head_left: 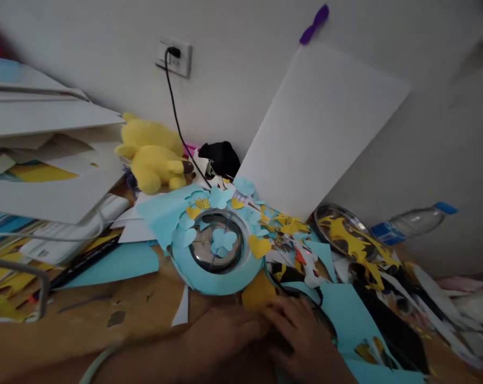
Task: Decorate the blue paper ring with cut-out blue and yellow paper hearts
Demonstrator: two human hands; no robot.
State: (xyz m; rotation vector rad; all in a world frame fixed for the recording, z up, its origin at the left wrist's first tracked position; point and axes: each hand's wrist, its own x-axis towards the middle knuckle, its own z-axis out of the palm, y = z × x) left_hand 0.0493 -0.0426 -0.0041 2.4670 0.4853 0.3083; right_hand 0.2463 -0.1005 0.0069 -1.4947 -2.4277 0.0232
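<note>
At the lower middle, my left hand point(225, 333) is closed, with its fingertips at the lower edge of a piece of yellow paper point(259, 292). My right hand point(303, 336) meets it from the other side, its bent fingers also on that paper. Both sets of fingertips are dim and slightly blurred. Just beyond lies a light-blue paper ring point(215, 285) around a shiny metal bowl-like piece point(203, 248). Blue paper butterflies and yellow hearts sit along the ring. One blue butterfly point(224, 242) rests over the metal middle.
A yellow plush toy point(155, 154) and a stack of white boards point(45, 120) stand at left. A white sheet point(317, 128) leans on the wall. Yellow scraps lie on a round metal tray point(321, 210) near a plastic bottle point(413, 223). A black cable point(173, 101) hangs from the socket.
</note>
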